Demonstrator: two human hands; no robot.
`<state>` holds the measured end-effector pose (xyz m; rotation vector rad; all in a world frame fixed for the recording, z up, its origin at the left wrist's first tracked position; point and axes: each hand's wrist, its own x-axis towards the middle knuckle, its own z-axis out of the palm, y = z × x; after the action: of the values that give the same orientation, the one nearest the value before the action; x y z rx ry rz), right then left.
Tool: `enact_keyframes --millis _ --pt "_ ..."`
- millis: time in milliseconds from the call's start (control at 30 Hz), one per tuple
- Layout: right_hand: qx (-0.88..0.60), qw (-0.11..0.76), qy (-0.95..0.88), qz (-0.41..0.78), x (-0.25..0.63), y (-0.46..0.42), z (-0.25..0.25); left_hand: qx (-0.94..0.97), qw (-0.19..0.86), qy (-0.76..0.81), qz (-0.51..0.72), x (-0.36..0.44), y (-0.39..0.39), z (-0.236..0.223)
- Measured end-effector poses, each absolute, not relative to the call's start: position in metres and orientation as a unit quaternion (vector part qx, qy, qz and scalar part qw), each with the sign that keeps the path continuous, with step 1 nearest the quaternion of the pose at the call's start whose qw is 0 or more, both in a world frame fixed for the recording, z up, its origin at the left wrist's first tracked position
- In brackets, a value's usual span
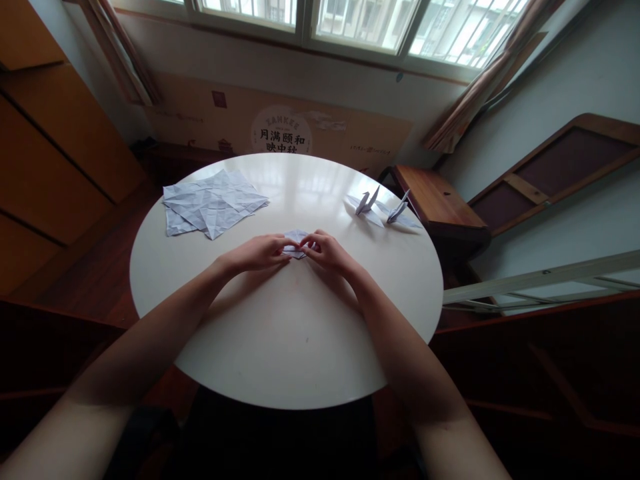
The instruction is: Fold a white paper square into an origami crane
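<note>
A small piece of folded paper (296, 237) lies at the middle of the round white table, pale with crease lines across it. My left hand (267, 251) grips its left side, fingers curled at the edge. On the opposite side my right hand (324, 251) pinches the paper between thumb and fingers. Both sets of fingertips nearly meet over the paper's centre and cover part of it. To the right stand two folded paper cranes, a nearer-left one (369, 205) and another (397, 212) beside it, wings spread.
A pile of creased paper sheets (213, 203) rests on the left part of the white table (290, 333). A wooden stool or small cabinet (435, 193) stands beyond the table's right edge. Orange cabinets (45, 140) line the left wall, and windows (360, 23) run along the back.
</note>
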<state>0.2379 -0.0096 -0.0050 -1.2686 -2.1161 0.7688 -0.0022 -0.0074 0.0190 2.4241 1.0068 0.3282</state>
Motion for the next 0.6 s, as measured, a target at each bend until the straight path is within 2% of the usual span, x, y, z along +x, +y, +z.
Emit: enact_keyframes --millis 600 --pt "-0.472 0.278 -0.789 0.279 0.2364 -0.0096 -0.0032 0.892 0.234 0.364 0.134 -0.0038 -0.0025 0.0133"
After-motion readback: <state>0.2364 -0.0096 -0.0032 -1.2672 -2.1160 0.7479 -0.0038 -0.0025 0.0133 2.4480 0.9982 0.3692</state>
